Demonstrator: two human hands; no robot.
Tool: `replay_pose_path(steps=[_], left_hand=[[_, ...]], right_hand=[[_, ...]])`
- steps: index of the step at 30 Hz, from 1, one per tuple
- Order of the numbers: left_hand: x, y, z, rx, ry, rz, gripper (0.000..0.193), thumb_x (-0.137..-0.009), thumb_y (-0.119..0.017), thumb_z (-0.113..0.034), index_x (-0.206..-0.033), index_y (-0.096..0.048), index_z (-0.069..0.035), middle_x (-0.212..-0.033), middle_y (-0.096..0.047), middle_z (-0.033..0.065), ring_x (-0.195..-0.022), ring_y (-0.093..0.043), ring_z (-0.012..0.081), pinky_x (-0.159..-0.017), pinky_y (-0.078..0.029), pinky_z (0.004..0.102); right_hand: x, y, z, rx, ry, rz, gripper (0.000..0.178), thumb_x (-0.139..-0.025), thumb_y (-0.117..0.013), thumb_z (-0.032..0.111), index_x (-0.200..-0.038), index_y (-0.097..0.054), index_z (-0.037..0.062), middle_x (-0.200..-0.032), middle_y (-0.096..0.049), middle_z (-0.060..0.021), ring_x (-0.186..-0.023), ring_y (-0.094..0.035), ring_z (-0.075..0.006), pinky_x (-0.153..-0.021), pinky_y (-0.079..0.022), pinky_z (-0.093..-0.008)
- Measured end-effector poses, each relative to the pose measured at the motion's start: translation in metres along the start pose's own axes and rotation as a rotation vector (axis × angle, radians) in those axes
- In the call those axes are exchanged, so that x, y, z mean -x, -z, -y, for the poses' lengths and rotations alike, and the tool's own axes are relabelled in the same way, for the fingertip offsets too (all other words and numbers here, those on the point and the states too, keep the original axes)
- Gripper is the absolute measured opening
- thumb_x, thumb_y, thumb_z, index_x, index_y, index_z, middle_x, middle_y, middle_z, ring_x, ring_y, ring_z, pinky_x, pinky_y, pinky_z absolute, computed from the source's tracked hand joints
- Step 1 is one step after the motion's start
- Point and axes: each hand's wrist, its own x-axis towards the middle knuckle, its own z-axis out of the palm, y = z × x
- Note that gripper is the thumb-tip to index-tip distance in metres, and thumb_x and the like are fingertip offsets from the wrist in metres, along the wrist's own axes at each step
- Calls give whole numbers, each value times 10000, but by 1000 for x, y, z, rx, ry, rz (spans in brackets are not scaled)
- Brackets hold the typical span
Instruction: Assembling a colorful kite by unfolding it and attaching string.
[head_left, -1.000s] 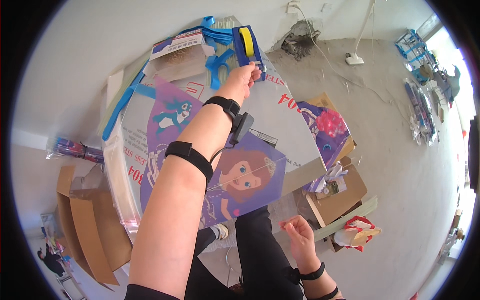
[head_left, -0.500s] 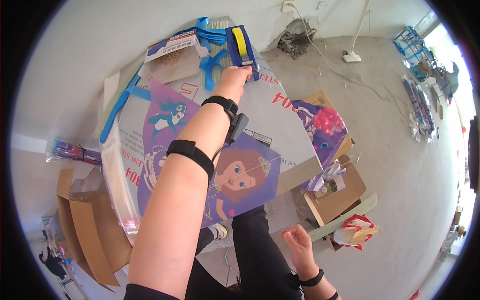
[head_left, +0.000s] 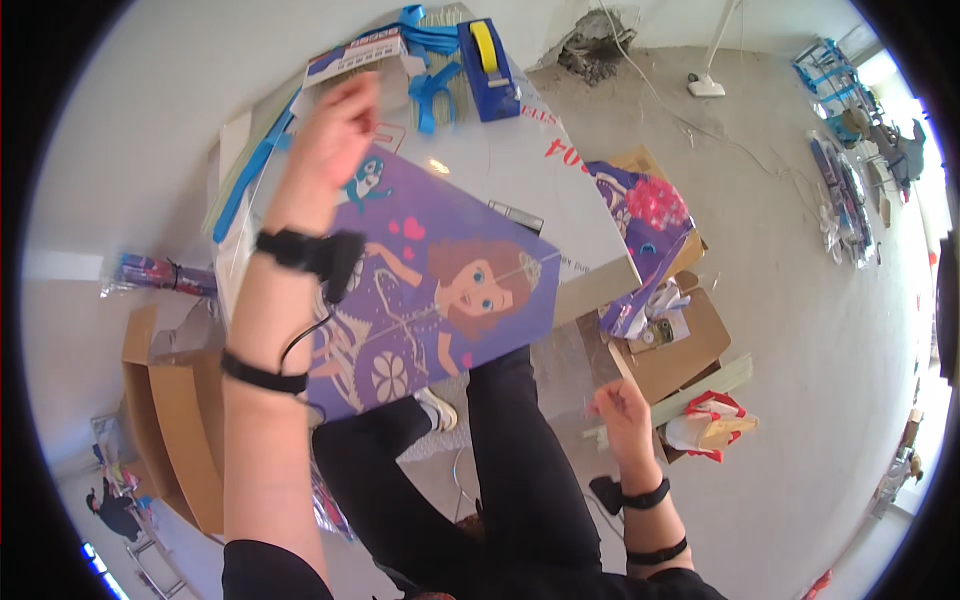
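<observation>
My left hand (head_left: 343,125), blurred by motion, hovers over the far left of the worktop with its fingers curled in; whatever they hold is too smeared to make out. Beneath that arm lies a purple kite-shaped sheet (head_left: 420,290) printed with a cartoon princess and a small blue animal. Low on the right, my right hand (head_left: 627,415) is raised off the sheet, thumb and fingertips pinched together; anything between them is too small to name. A blue tape dispenser (head_left: 497,95) with a yellow roll stands at the worktop's far edge, apart from both hands.
An open white box (head_left: 355,62) and blue ribbon (head_left: 432,100) lie on the board-covered worktop (head_left: 590,260). Cardboard boxes stand at left (head_left: 180,430) and right (head_left: 685,345). A red-and-white bag (head_left: 710,425) is beside the right one. Wrapped bundles (head_left: 845,195) lie farther right.
My left hand has left the tape dispenser and swung left toward the white box, uncovering more of the purple sheet. My right hand has risen slightly, still pinched.
</observation>
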Motion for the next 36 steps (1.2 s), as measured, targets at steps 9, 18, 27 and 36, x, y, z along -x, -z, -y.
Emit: replay_pose_path(steps=[9, 18, 27, 36], left_hand=[[278, 57, -43, -28, -230, -425, 278, -875, -637, -67, -1144, -571, -95, -903, -597, -9, -837, -550, 101, -792, -445, 267], [393, 71, 33, 119, -188, -836, 186, -864, -663, -86, -1042, -617, -62, -854, -615, -10, -781, -557, 95, -783, -449, 258], [379, 71, 71, 134, -111, -952, 135, -835, -715, -136, -938, -631, -111, -852, -623, -26, -753, -550, 78, -744, -428, 228], [367, 90, 88, 38, -12, -982, 153, -835, -718, -143, -971, -654, -116, -824, -597, -61, -725, -522, 49, -697, -422, 217]], right_hand=[[-25, 2, 29, 389, 114, 276, 86, -846, -580, -17, -923, -612, 4, -752, -565, 28, -681, -496, -35, -633, -412, -185], [-65, -1, 45, 666, 276, 305, 101, -812, -621, 17, -911, -615, -1, -710, -575, -24, -661, -534, -102, -616, -445, -252], [-123, 16, 72, 873, 392, 310, 103, -806, -649, 57, -874, -595, 1, -742, -588, -38, -699, -538, -97, -635, -446, -250], [-169, -8, 93, 552, 200, 381, 84, -828, -622, 66, -890, -621, 10, -760, -565, 17, -714, -523, -81, -653, -431, -224]])
